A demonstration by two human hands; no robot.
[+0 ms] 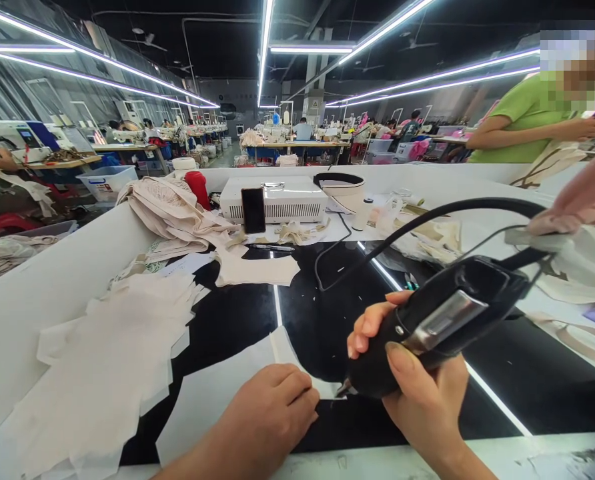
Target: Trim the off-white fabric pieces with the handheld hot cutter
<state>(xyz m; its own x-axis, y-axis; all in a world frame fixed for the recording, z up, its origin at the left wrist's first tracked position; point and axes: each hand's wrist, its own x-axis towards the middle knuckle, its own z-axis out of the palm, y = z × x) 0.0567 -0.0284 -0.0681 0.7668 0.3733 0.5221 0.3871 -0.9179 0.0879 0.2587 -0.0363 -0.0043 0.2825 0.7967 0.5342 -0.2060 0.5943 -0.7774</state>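
My right hand (417, 387) is wrapped round a black corded handheld power tool (442, 320) with a shiny metal plate on its side. The tool is tilted, and its small metal tip (346, 389) meets the right end of a pale fabric piece (212, 393) on the black tabletop. Fingers curled, my left hand (272, 413) presses on this piece just left of the tip; its fingertips are partly hidden. A narrow cream strip (282, 343) lies along the piece's upper edge. A thick black cable (427, 213) arches from the tool's back end.
A pile of pale cut pieces (102, 360) lies at left, with bunched fabric (172, 207) behind. At the back stand a white vented box (277, 197), a phone (253, 210) and a round container (345, 190). A co-worker in a green shirt (517, 113) is at right.
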